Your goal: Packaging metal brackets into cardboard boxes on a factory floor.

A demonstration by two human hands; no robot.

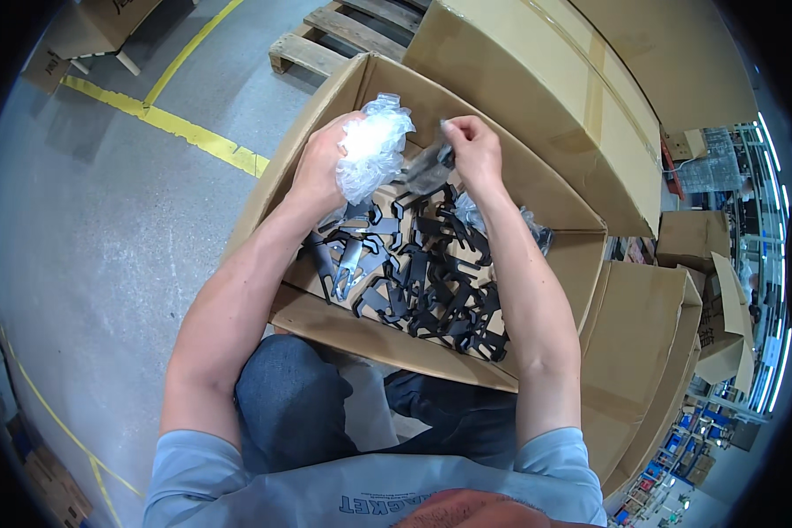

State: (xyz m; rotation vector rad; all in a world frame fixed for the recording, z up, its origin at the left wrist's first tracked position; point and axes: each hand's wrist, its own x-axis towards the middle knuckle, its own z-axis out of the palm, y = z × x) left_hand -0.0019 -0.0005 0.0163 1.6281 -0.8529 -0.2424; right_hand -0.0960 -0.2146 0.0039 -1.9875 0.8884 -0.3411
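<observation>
Over the far left part of an open cardboard box (383,348), my left hand (321,163) is closed around a crumpled bunch of clear plastic bags (374,145). To its right, my right hand (475,154) pinches the top of a clear plastic bag (429,172) with something dark showing in or behind it; I cannot make out which. Below both hands, many black metal brackets (414,273) lie loose and tangled on the box bottom. More crumpled clear plastic (471,211) lies by the box's right side, partly behind my right forearm.
A large carton (537,84) stands against the box's far side, with a wooden pallet (326,44) at its left. Another open carton (629,352) adjoins on the right. Yellow tape (185,130) marks the grey floor (132,264). My knees (290,387) touch the near side.
</observation>
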